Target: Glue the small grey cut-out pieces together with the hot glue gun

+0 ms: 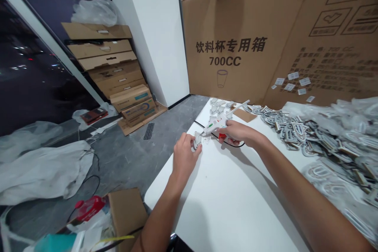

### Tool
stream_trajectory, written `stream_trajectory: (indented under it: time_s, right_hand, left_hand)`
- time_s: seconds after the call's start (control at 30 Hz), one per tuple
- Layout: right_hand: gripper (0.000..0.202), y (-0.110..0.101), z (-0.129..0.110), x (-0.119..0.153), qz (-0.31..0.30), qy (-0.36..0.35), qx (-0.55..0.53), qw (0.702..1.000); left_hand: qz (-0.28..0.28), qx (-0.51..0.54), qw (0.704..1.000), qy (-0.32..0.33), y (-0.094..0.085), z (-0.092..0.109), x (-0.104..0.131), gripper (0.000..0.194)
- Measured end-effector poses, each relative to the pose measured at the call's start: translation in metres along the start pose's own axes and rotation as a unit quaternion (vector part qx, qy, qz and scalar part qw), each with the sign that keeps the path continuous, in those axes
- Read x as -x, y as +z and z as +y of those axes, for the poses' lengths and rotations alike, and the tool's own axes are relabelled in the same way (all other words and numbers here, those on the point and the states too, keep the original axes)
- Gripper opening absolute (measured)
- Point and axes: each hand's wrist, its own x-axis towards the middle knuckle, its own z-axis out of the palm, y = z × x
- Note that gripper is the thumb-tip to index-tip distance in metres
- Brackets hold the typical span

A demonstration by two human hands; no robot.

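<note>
My right hand (233, 132) is wrapped round a white glue gun (215, 125) with a red trigger, and a white glue stick pokes out of its back end. The gun's nozzle points down and left, at a small pale grey-white piece (197, 139). That piece is pinched between the fingers and thumb of my left hand (186, 147), just above the white table (224, 189). Whether the nozzle touches the piece is too small to tell. A black cable runs under my right hand. Several similar pale pieces (217, 107) lie at the table's far corner.
A large pile of grey-white shaped pieces (298, 130) covers the table's right side. Behind stands a big cardboard box (230, 19); a brown cardboard scrap (244, 115) lies before it. Stacked cartons (118, 67) stand on the floor at left. An open box (126, 208) of rubbish sits lower left.
</note>
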Motion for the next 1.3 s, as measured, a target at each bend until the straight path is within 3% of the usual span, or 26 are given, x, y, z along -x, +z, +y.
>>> stream_trajectory:
  time_s: [0.1,0.2,0.3,0.47,0.57,0.7,0.8,1.0,1.13,1.3]
  right_hand:
    - [0.015,0.003,-0.002,-0.001,0.003,-0.009,-0.044,0.999]
    - [0.012,0.004,-0.006,-0.002,0.109,-0.044,-0.144,0.983]
    - [0.011,-0.005,-0.015,-0.001,0.205,-0.125,-0.322,0.916]
    - [0.025,-0.031,-0.029,0.01,0.179,-0.222,-0.563,0.776]
    - [0.025,-0.04,-0.035,0.019,0.174,-0.275,-0.602,0.729]
    - [0.022,-0.042,-0.041,0.031,0.159,-0.333,-0.619,0.693]
    - [0.018,-0.043,-0.045,0.039,0.173,-0.371,-0.604,0.683]
    - [0.014,-0.048,-0.048,0.048,0.228,-0.414,-0.512,0.717]
    - [0.013,-0.049,-0.048,0.046,0.227,-0.416,-0.5,0.725]
    - [0.013,-0.046,-0.049,0.043,0.192,-0.41,-0.541,0.708]
  left_hand:
    - [0.008,0.002,1.0,0.008,0.0,-0.002,-0.001,0.02]
    - [0.013,-0.003,1.0,0.016,0.0,-0.003,-0.002,0.019]
    - [0.015,0.0,1.0,0.014,0.0,-0.004,-0.002,0.018]
    - [0.008,-0.03,1.0,0.0,-0.002,-0.002,0.0,0.015]
    - [-0.006,-0.053,0.998,-0.015,-0.001,-0.001,0.001,0.013]
    - [-0.016,-0.063,0.998,-0.023,0.001,0.0,0.001,0.016]
    - [-0.024,-0.075,0.997,-0.025,-0.001,0.002,-0.002,0.019]
    - [-0.052,-0.11,0.992,-0.042,0.001,0.003,-0.021,0.025]
    - [-0.043,-0.122,0.991,-0.043,0.016,-0.001,-0.047,0.028]
    - [-0.016,-0.109,0.991,-0.076,0.041,-0.001,-0.08,0.031]
